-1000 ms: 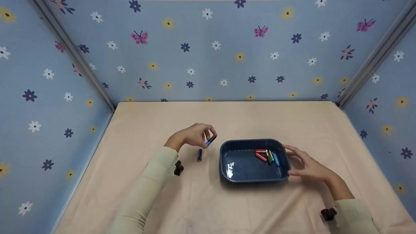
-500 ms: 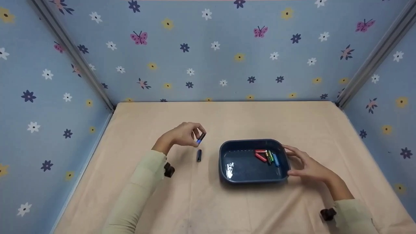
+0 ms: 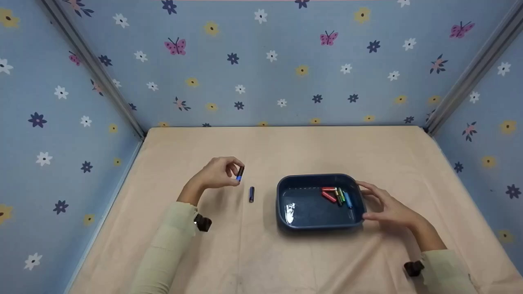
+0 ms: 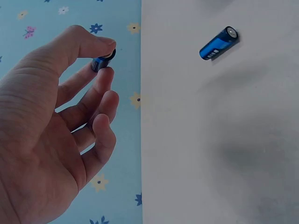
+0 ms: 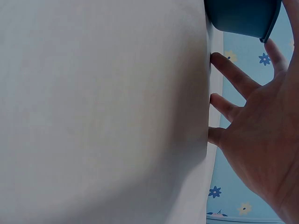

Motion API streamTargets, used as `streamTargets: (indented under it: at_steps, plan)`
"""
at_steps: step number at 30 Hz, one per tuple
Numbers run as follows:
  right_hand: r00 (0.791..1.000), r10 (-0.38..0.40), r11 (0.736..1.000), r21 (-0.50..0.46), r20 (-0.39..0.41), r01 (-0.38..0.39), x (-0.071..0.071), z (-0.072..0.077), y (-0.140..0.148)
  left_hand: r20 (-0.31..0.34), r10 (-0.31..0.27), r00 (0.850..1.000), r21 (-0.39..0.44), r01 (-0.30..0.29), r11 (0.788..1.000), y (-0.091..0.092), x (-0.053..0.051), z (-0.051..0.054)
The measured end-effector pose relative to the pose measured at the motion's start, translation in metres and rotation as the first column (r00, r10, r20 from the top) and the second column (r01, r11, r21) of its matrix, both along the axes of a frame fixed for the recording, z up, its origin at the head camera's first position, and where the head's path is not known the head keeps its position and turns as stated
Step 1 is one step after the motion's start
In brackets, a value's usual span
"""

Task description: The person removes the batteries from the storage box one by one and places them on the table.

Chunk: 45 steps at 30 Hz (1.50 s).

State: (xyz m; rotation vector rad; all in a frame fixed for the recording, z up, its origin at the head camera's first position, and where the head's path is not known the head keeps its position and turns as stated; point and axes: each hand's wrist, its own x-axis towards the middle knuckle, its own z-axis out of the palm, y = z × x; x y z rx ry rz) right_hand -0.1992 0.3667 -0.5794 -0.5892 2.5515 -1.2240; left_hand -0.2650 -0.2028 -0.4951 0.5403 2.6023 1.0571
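Note:
My left hand (image 3: 216,173) pinches a black-and-blue battery (image 3: 240,173) between thumb and fingertips, above the table. In the left wrist view the same battery (image 4: 103,60) shows only partly past the thumb. A similar dark-blue battery (image 3: 251,194) lies on the cloth, just right of and nearer than that hand. To its right stands a dark-blue rectangular dish (image 3: 310,214). My right hand (image 3: 390,210) rests against the dish's right end, fingers spread; the right wrist view shows several fingertips (image 5: 216,57) down at the cloth.
Inside the dish, toward its right side, lie several batteries: red ones (image 3: 328,197), a green one (image 3: 340,195) and a light-blue one (image 3: 347,200). A peach cloth (image 3: 286,151) covers the table. Flowered blue walls (image 3: 261,73) enclose the back and both sides.
My left hand has moved left, away from the dish, carrying the pinched battery, which now stands more upright. The right hand, the dish and the battery on the cloth stay put.

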Motion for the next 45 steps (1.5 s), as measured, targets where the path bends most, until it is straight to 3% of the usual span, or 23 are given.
streamTargets:
  at_steps: [17, 22, 29, 34, 45]
  plan:
    - [1.000, 0.000, 1.000, 0.002, 0.023, 0.000, 0.000, 0.002, 0.001, 0.078, 0.049, 0.996, 0.029, -0.051, 0.998, 0.001, 0.011, -0.049]
    - [1.000, 0.014, 1.000, -0.013, 0.001, -0.014, -0.001, 0.000, 0.002, 0.110, 0.052, 0.993, 0.060, -0.059, 0.996, 0.006, 0.012, -0.061]
    - [1.000, -0.002, 1.000, 0.013, 0.001, 0.002, -0.002, -0.002, 0.002, 0.106, 0.047, 0.993, 0.050, -0.053, 0.997, 0.010, 0.010, -0.080]
    - [1.000, -0.019, 0.999, 0.036, 0.025, 0.018, -0.001, -0.001, 0.001, 0.111, 0.082, 0.990, 0.026, -0.086, 0.996, 0.011, 0.011, -0.085]
    - [0.999, -0.010, 1.000, 0.015, 0.039, 0.010, -0.001, 0.000, 0.001, 0.071, 0.066, 0.995, 0.011, -0.067, 0.998, 0.013, 0.013, -0.087]
